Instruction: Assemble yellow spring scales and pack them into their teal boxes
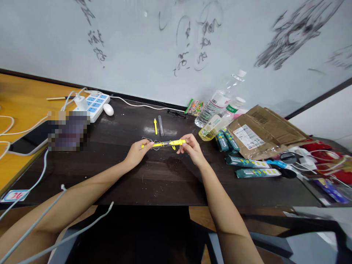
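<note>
A slim yellow and clear pen-like tool (166,143) is held level above the dark table. My left hand (139,152) pinches its left end between thumb and fingers. At the other end, my right hand (191,148) grips the thick yellow part. Thin wire-like pieces (156,148) show behind the tool, partly covered by it. Beyond the hands lie a small yellow piece (155,126) and a grey translucent tube (160,125), side by side on the table.
On the left are a power strip (96,106), a white egg-shaped object (108,109), a phone (33,137) and cables. Two bottles (213,108), a brown parcel (266,130) and green boxes (258,173) stand or lie on the right. Glasses (176,114) rest near the whiteboard.
</note>
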Demonstrator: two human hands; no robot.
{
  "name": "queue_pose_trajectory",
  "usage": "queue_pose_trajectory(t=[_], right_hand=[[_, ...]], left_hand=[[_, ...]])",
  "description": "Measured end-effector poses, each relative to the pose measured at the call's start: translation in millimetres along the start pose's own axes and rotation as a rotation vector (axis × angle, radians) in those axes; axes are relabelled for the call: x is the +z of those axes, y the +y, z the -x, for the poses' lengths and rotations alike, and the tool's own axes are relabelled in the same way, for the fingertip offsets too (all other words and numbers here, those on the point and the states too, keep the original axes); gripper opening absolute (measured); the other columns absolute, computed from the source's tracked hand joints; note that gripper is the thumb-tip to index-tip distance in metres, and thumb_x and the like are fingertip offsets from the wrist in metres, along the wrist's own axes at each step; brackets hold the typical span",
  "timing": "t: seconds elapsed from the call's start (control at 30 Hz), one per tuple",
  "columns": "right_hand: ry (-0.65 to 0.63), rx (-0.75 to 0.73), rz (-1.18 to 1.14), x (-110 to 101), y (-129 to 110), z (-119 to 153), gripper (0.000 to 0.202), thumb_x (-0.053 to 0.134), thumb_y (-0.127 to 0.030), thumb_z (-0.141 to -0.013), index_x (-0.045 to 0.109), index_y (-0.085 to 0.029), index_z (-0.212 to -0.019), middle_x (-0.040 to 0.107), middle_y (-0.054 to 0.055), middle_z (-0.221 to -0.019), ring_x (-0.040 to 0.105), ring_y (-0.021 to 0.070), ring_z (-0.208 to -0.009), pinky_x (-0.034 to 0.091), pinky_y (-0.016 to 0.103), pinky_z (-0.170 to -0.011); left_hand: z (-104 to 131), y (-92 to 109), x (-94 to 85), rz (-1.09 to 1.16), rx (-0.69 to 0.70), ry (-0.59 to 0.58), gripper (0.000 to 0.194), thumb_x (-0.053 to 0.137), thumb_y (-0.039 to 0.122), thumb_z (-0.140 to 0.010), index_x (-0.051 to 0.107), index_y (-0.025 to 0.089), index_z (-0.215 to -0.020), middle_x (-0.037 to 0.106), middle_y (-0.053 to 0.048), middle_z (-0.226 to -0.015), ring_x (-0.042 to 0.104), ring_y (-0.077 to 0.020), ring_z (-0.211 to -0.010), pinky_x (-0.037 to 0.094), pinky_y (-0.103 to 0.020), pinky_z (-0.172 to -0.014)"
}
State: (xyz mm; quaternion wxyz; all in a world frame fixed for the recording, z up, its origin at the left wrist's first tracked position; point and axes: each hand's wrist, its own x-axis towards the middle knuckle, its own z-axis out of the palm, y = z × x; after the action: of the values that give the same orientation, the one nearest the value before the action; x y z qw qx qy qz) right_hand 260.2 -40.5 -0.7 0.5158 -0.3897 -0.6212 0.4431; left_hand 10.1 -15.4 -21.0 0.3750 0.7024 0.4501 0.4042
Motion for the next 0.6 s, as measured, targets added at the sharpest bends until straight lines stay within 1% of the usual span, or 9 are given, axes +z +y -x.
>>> queue_pose_trajectory(t=[0.2, 0.43, 0.5, 0.6], right_hand=[[0.016, 0.012, 0.090, 0.4, -5.1, 0.3, 0.029, 0.065, -0.041, -0.080, 0.049, -0.023, -0.095, 0.051, -0.007, -0.064, 0.053, 0.0084, -0.051, 0.047, 0.025, -0.054], [0.003, 0.036, 0.121, -3.2, -2.4, 0.7, 0.032, 0.065, -0.043, -0.079, 0.051, -0.021, -0.096, 0.054, -0.006, -0.065, 0.057, 0.0088, -0.051, 0.042, 0.022, -0.048], [0.002, 0.034, 0.118, -4.0, -1.5, 0.8, 0.031, 0.065, -0.043, -0.080, 0.051, -0.020, -0.095, 0.054, -0.006, -0.064, 0.056, 0.0084, -0.051, 0.041, 0.022, -0.048], [-0.012, 0.019, 0.088, -4.5, 0.3, 1.1, 0.029, 0.063, -0.042, -0.082, 0.050, -0.021, -0.097, 0.051, -0.008, -0.059, 0.051, 0.0071, -0.047, 0.041, 0.022, -0.048]], left_hand=[[0.8, 0.7, 0.6, 0.011, 0.013, -0.001, 0.037, 0.049, 0.049, -0.086, 0.060, 0.017, -0.069, 0.053, 0.002, -0.065, 0.048, -0.0138, -0.066, 0.033, -0.024, -0.063], [1.0, -0.1, 0.1, 0.009, 0.003, 0.001, 0.037, 0.049, 0.049, -0.085, 0.060, 0.017, -0.069, 0.054, 0.002, -0.066, 0.048, -0.0142, -0.067, 0.034, -0.024, -0.063], [0.9, 0.1, 0.0, 0.003, 0.011, -0.001, 0.038, 0.049, 0.050, -0.085, 0.059, 0.018, -0.069, 0.055, 0.001, -0.067, 0.049, -0.0144, -0.067, 0.034, -0.024, -0.064], [0.5, 0.4, 0.0, -0.005, 0.013, -0.001, 0.038, 0.048, 0.050, -0.085, 0.059, 0.017, -0.070, 0.055, 0.001, -0.067, 0.048, -0.0146, -0.067, 0.034, -0.025, -0.064]])
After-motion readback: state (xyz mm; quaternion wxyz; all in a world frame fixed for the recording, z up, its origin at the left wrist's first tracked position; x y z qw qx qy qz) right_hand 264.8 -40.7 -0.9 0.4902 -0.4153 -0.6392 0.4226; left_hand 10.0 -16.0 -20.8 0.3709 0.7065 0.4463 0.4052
